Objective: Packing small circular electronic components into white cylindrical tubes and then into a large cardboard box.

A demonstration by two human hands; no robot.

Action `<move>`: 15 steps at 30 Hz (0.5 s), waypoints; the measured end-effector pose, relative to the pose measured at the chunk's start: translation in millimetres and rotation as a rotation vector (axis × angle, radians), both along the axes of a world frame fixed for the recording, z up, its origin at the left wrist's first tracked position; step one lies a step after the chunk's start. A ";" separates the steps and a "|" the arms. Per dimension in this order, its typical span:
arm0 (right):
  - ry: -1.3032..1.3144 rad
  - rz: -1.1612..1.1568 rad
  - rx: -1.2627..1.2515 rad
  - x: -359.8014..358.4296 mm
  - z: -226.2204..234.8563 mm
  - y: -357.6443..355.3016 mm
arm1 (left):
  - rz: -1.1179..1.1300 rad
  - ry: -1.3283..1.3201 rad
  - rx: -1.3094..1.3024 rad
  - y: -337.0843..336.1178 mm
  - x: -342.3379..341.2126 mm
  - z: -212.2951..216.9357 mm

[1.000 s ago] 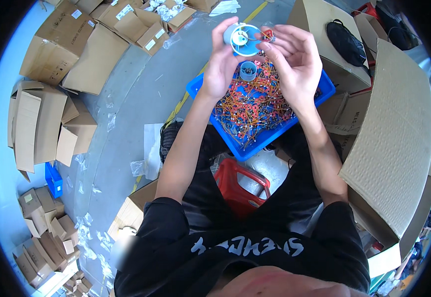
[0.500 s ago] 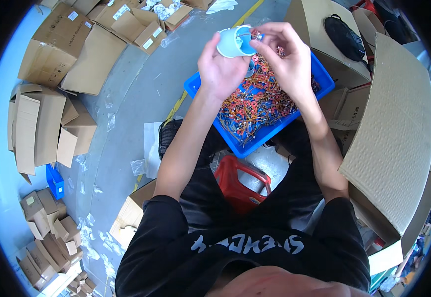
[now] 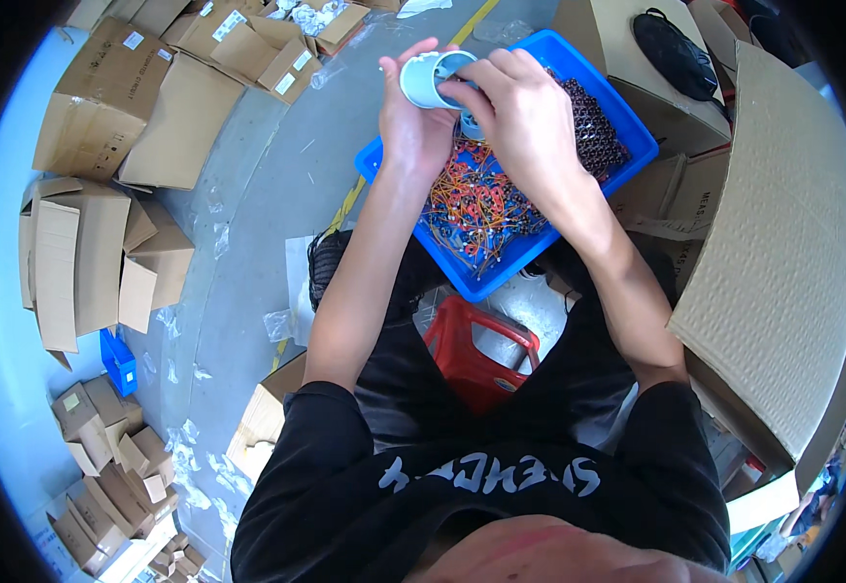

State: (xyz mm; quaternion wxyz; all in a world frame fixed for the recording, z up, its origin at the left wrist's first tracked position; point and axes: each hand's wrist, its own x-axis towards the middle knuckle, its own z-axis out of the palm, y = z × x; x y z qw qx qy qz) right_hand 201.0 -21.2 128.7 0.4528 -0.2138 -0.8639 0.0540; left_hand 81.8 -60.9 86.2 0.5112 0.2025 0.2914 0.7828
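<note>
My left hand (image 3: 415, 131) is wrapped around a pale blue cup (image 3: 421, 82), holding it tilted with its mouth turned to the right. At that mouth is my right hand (image 3: 530, 112), its thumb and fingers bent together at the rim and partly inside. Whatever the fingertips pinch is hidden. Beneath both hands lies a blue tray (image 3: 486, 284) filled with small wired parts (image 3: 481, 199), a tangle of orange and red leads. Dark round parts (image 3: 593, 126) lie in rows on its right side. A second pale blue cup (image 3: 471, 124) shows in the tray, partly covered by my right hand.
A red plastic stool (image 3: 467, 364) stands between my legs. Close on my right is a large open carton (image 3: 782, 243), with a black pouch (image 3: 676, 53) on a box beyond it. Cardboard boxes (image 3: 83, 253) line the left side, and plastic scraps (image 3: 185, 457) litter the floor.
The cup in my left hand has moved slightly left. My right hand has turned palm down, its fingers now in the cup's mouth. The dark rows in the tray are more exposed.
</note>
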 end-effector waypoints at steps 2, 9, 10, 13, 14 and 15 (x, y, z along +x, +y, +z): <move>0.007 -0.048 -0.015 -3.5 -1.8 -3.2 | -0.019 0.001 0.028 0.0 0.4 1.3; -0.015 -0.079 -0.066 -4.9 2.6 -4.3 | -0.077 0.011 0.183 -0.5 3.1 7.8; -0.021 -0.057 -0.048 -5.3 2.1 -4.1 | -0.060 -0.002 0.170 -0.9 4.1 9.6; -0.023 -0.033 -0.022 -6.9 -0.5 -8.6 | -0.024 -0.024 0.141 -1.2 5.6 11.0; -0.020 -0.033 -0.012 -7.3 -1.6 -11.3 | 0.000 0.005 0.111 -0.3 5.4 9.2; -0.017 -0.031 -0.003 -8.2 -2.4 -13.2 | 0.025 0.036 0.079 0.1 4.3 6.9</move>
